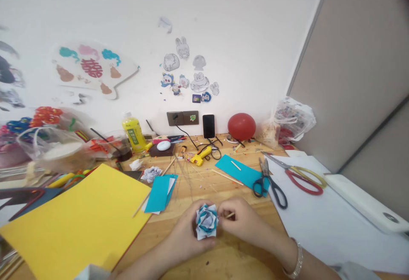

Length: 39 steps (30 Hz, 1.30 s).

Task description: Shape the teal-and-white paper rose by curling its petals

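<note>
My left hand (189,232) is closed around a blue and white paper flower (207,221), whose layered petals face up toward me. Right beside it, my right hand (238,218) pinches a thin wooden stick (229,215) with the fingers touching the flower's right edge. Ahead of my left hand lie folded blue and white paper pieces (159,192). A crumpled white paper flower (151,174) sits just behind them. Black-handled scissors (268,182) rest partly on a blue paper strip (243,173) to the right.
A large yellow sheet (79,224) covers the left side. White paper (335,224) and red-and-yellow-handled scissors (303,178) lie at right. Toward the wall stand a yellow bottle (133,133), a yellow glue gun (201,156), a phone (208,126) and a red balloon (242,126).
</note>
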Each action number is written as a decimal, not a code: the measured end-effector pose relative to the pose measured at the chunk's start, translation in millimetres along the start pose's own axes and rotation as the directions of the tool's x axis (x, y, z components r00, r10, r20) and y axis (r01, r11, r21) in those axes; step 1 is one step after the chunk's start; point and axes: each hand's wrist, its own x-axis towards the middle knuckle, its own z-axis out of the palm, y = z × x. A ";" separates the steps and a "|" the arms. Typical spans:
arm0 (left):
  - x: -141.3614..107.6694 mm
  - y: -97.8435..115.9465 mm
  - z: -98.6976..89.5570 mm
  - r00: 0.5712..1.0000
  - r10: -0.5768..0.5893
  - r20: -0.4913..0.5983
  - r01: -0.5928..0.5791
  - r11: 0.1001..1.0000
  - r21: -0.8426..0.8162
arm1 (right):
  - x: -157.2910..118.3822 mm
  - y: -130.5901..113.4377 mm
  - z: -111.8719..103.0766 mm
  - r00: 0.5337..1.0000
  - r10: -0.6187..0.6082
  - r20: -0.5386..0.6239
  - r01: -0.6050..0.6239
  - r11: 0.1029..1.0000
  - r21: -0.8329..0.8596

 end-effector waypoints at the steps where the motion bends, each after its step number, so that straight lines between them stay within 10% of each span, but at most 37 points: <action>1: 0.6 -1.4 -1.3 0.999 0.001 0.045 0.000 1.000 -0.026 | -0.5 -1.3 -1.3 1.000 -0.016 0.008 0.016 0.999 -0.042; 19: -1.3 2.8 -1.1 0.990 0.073 0.118 -0.116 0.901 0.418 | -2.6 -3.3 -6.1 0.997 -0.036 0.065 0.045 0.989 -0.142; 39: -4.1 3.1 -2.0 0.972 0.088 0.219 -0.167 0.912 0.374 | -0.7 6.5 -7.4 0.989 0.023 0.145 -0.035 0.996 0.077</action>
